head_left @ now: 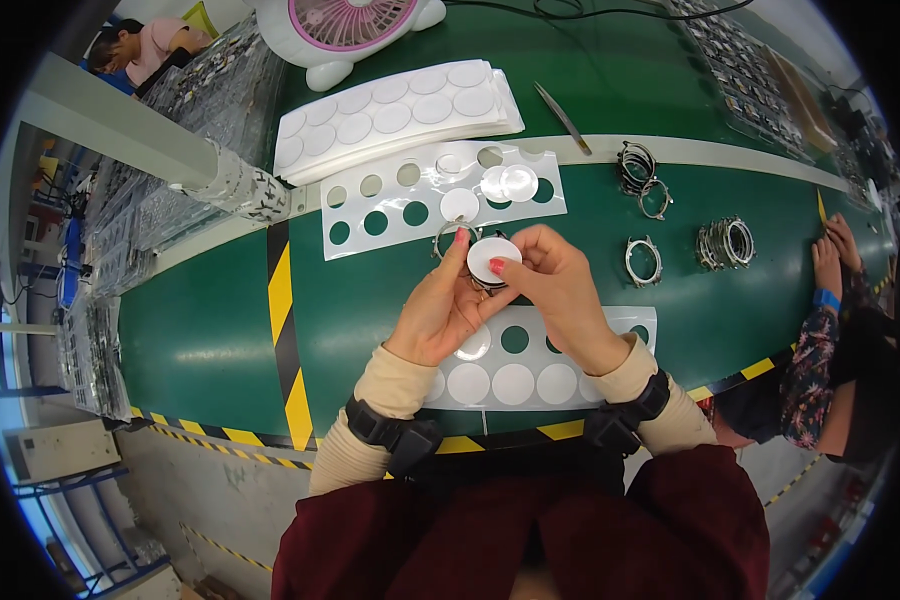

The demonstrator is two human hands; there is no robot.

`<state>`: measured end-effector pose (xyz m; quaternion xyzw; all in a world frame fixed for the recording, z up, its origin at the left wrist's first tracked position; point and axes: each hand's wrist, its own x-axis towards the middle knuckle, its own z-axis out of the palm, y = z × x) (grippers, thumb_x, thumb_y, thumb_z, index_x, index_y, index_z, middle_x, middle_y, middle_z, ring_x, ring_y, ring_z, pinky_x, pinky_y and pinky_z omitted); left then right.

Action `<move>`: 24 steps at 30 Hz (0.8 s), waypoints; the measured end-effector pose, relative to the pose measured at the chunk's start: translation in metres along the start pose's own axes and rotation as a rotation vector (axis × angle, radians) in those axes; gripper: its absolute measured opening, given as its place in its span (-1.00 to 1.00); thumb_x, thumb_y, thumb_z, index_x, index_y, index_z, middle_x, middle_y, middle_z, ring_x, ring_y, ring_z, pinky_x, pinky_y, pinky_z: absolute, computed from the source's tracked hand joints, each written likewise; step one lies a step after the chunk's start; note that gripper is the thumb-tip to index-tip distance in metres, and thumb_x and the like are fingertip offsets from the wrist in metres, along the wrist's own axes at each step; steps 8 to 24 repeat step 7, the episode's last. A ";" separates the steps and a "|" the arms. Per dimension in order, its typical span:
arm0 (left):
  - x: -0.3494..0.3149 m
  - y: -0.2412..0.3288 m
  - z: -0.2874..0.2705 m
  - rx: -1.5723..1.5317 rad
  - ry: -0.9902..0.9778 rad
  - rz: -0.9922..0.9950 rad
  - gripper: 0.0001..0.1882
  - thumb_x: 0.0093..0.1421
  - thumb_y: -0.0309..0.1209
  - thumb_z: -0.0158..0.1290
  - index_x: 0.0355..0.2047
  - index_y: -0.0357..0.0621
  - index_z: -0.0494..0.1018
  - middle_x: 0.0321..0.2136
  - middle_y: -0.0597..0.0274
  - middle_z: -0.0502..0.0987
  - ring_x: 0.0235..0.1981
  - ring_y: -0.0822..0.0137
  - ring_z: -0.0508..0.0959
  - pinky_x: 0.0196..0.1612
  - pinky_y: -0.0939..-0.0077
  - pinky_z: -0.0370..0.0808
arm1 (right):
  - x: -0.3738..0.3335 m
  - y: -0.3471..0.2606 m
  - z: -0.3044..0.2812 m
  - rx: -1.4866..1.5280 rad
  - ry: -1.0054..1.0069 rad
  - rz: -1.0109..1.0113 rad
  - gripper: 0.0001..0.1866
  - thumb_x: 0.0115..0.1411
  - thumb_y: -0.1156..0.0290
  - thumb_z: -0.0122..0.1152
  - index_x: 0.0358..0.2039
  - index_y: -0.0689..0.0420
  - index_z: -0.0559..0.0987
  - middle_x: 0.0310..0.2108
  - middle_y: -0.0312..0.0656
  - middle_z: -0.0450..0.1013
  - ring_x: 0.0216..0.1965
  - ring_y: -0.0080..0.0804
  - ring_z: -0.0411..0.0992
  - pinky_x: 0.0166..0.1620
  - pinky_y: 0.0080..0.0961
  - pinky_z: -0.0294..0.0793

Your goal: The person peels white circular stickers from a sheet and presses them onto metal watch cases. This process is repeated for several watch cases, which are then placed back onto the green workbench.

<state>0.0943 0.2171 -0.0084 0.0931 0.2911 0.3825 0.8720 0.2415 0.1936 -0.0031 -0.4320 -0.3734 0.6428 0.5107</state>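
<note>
A white round sticker (484, 252) lies over a dark-rimmed, ring-shaped watch case in front of me, and it hides most of that case. My left hand (432, 318) grips the case from the left, its thumb up along the edge. My right hand (562, 285) is closed at the right edge, its thumb pressed on the sticker and its fingers curled behind. Just beyond my left thumb is another metal watch case (442, 240), partly covered by the hand. Under my wrists lies a sticker sheet (448, 402) with white discs and some cut-out holes.
A mostly peeled sheet (345, 203) with loose discs lies ahead, before a stack of sticker sheets (395, 82). Tweezers (562, 117) lie beyond. Watch cases (718, 246) are grouped at right. A white fan (315, 40) stands far back; another person's hands (832, 255) work at far right.
</note>
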 end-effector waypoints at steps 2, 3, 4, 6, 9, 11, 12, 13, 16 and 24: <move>-0.001 -0.001 0.002 0.008 0.004 0.009 -0.61 0.28 -0.12 -0.16 -0.03 -0.15 0.25 -0.12 0.11 0.43 -0.09 0.25 0.48 0.02 0.26 0.45 | 0.001 -0.002 0.004 0.042 0.048 -0.025 -0.79 0.08 0.59 0.14 -0.25 0.19 0.39 -0.39 -0.25 0.47 -0.42 -0.67 0.34 -0.29 -0.73 0.35; -0.001 -0.002 0.004 0.022 0.004 0.020 -0.62 0.28 -0.13 -0.14 -0.04 -0.14 0.25 -0.12 0.12 0.43 -0.09 0.24 0.48 0.02 0.25 0.45 | 0.001 -0.002 0.005 0.061 0.072 -0.038 -0.73 0.08 0.60 0.14 -0.19 0.18 0.37 -0.39 -0.23 0.47 -0.42 -0.66 0.34 -0.29 -0.73 0.36; -0.001 -0.002 0.004 0.035 0.005 0.031 -0.62 0.27 -0.15 -0.12 -0.05 -0.13 0.26 -0.12 0.13 0.43 -0.09 0.24 0.48 0.02 0.25 0.45 | 0.002 -0.001 0.004 0.058 0.073 -0.030 -0.73 0.08 0.60 0.14 -0.19 0.18 0.37 -0.39 -0.23 0.47 -0.42 -0.66 0.34 -0.29 -0.73 0.36; 0.000 -0.002 0.001 0.037 0.012 0.030 -0.61 0.26 -0.13 -0.10 -0.03 -0.11 0.25 -0.12 0.13 0.43 -0.10 0.24 0.48 0.02 0.24 0.45 | 0.002 0.001 0.003 -0.102 0.051 -0.035 -0.69 0.09 0.60 0.12 -0.14 0.15 0.33 -0.35 -0.22 0.48 -0.36 -0.62 0.38 -0.23 -0.72 0.38; 0.000 -0.002 -0.001 0.047 0.015 0.030 -0.59 0.24 -0.12 -0.08 -0.02 -0.09 0.24 -0.12 0.13 0.43 -0.10 0.24 0.48 0.02 0.24 0.45 | 0.002 0.002 0.001 -0.182 0.039 -0.038 -0.67 0.10 0.60 0.11 -0.11 0.14 0.31 -0.33 -0.21 0.48 -0.33 -0.60 0.40 -0.21 -0.71 0.40; 0.000 -0.002 -0.001 0.047 0.015 0.030 -0.59 0.24 -0.12 -0.08 -0.02 -0.09 0.24 -0.12 0.13 0.43 -0.10 0.24 0.48 0.02 0.24 0.45 | 0.002 0.002 0.001 -0.182 0.039 -0.038 -0.67 0.10 0.60 0.11 -0.11 0.14 0.31 -0.33 -0.21 0.48 -0.33 -0.60 0.40 -0.21 -0.71 0.40; 0.000 -0.002 -0.001 0.047 0.015 0.030 -0.59 0.24 -0.12 -0.08 -0.02 -0.09 0.24 -0.12 0.13 0.43 -0.10 0.24 0.48 0.02 0.24 0.45 | 0.002 0.002 0.001 -0.182 0.039 -0.038 -0.67 0.10 0.60 0.11 -0.11 0.14 0.31 -0.33 -0.21 0.48 -0.33 -0.60 0.40 -0.21 -0.71 0.40; 0.000 -0.002 -0.001 0.047 0.015 0.030 -0.59 0.24 -0.12 -0.08 -0.02 -0.09 0.24 -0.12 0.13 0.43 -0.10 0.24 0.48 0.02 0.24 0.45 | 0.002 0.002 0.001 -0.182 0.039 -0.038 -0.67 0.10 0.60 0.11 -0.11 0.14 0.31 -0.33 -0.21 0.48 -0.33 -0.60 0.40 -0.21 -0.71 0.40; 0.000 -0.002 -0.001 0.047 0.015 0.030 -0.59 0.24 -0.12 -0.08 -0.02 -0.09 0.24 -0.12 0.13 0.43 -0.10 0.24 0.48 0.02 0.24 0.45 | 0.002 0.002 0.001 -0.182 0.039 -0.038 -0.67 0.10 0.60 0.11 -0.11 0.14 0.31 -0.33 -0.21 0.48 -0.33 -0.60 0.40 -0.21 -0.71 0.40; 0.000 -0.002 -0.001 0.047 0.015 0.030 -0.59 0.24 -0.12 -0.08 -0.02 -0.09 0.24 -0.12 0.13 0.43 -0.10 0.24 0.48 0.02 0.24 0.45 | 0.002 0.002 0.001 -0.182 0.039 -0.038 -0.67 0.10 0.60 0.11 -0.11 0.14 0.31 -0.33 -0.21 0.48 -0.33 -0.60 0.40 -0.21 -0.71 0.40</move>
